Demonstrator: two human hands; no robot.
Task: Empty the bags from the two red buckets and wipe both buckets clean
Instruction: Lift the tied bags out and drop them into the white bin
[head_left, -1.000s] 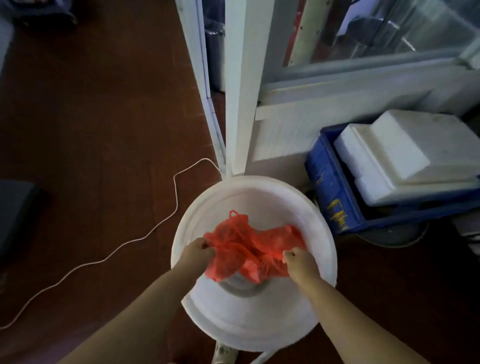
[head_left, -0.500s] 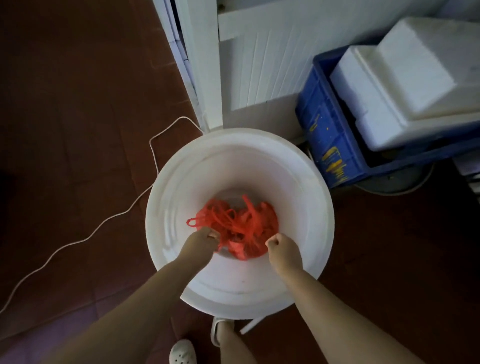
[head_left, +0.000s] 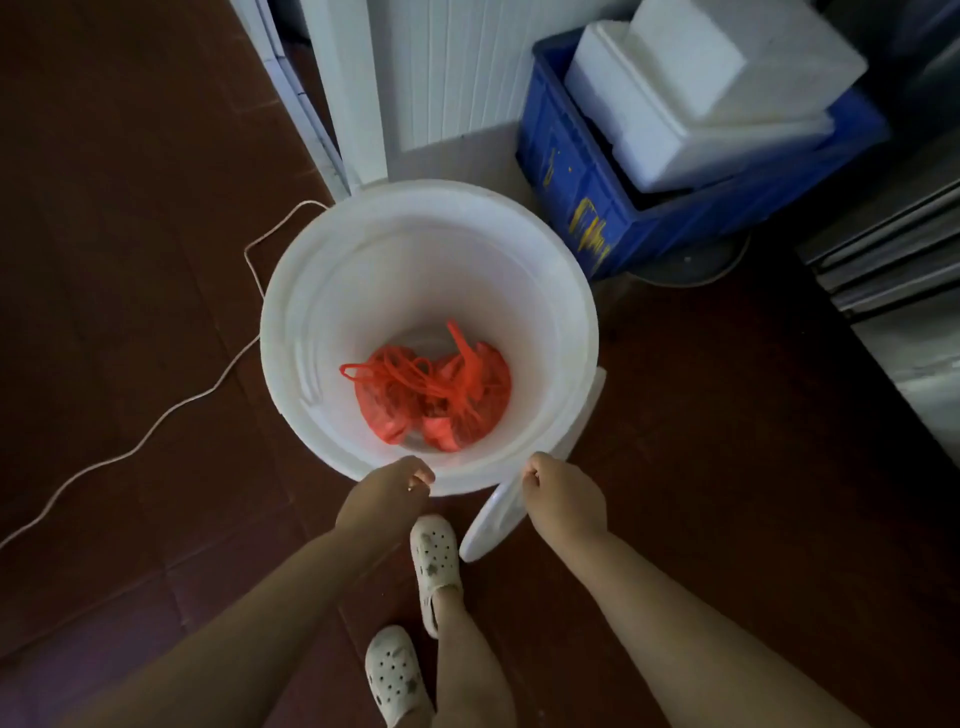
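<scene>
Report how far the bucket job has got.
Done, as far as shows: red bags lie loose at the bottom of a white bucket. In hand: nothing; the left hand and right hand sit at its near rim, fingers curled, gripping no bag. Left: no red bucket or wiping cloth is in view, so the wiping cannot be judged.

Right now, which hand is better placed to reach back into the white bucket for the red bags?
Left, narrowly. The left hand sits at the near rim of the white bucket, closer to the red bags. The right hand is outside the rim, by the white lid.
</scene>
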